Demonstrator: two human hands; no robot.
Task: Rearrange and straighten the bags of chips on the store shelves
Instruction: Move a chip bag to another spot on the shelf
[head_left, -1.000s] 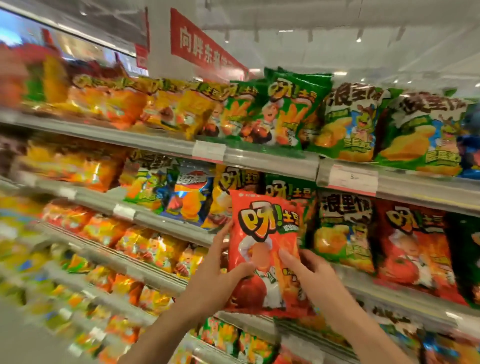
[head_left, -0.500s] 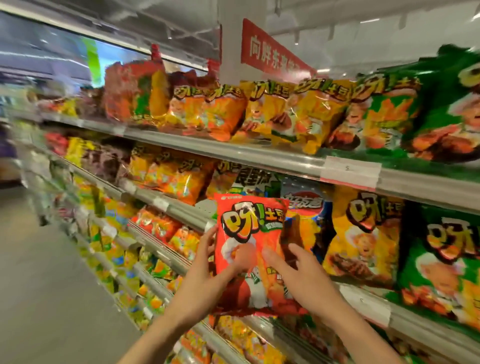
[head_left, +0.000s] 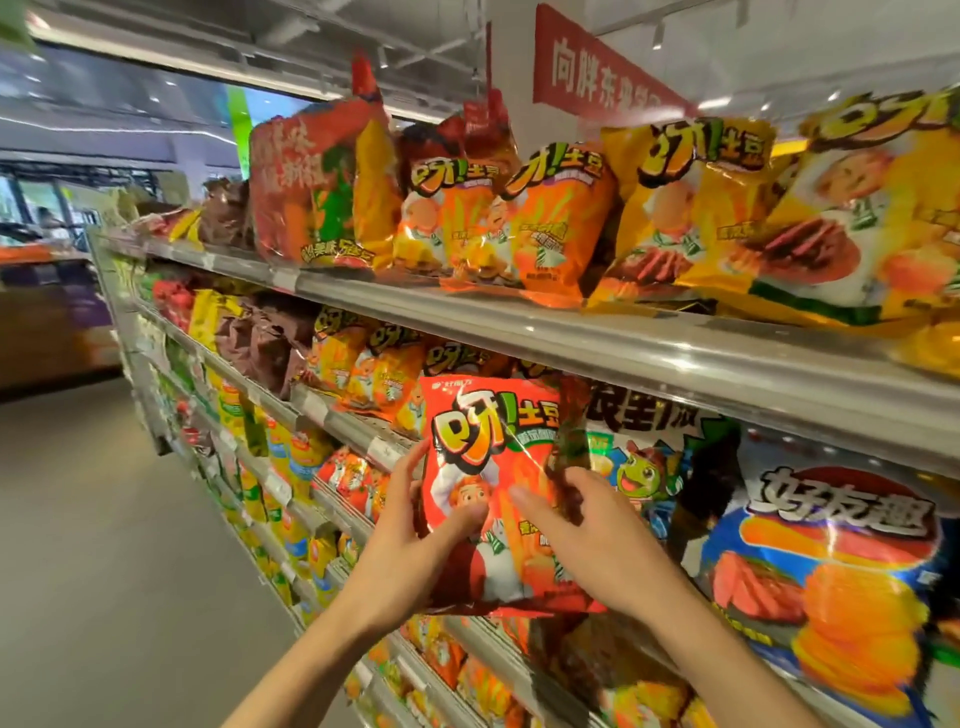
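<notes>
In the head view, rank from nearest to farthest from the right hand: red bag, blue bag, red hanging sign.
1. Red bag: held by the right hand, centre.
2. Blue bag: same shelf, to the right.
3. Red hanging sign: overhead, far back.

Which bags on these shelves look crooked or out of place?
On the top shelf, the orange bags lean sideways and one corner hangs over the edge. The red bag, held by the left hand and right hand, is off the shelf.

The single head view looks forward along the shelf rail (head_left: 649, 358), close to the chip bags (head_left: 498, 228), angled slightly up.
</notes>
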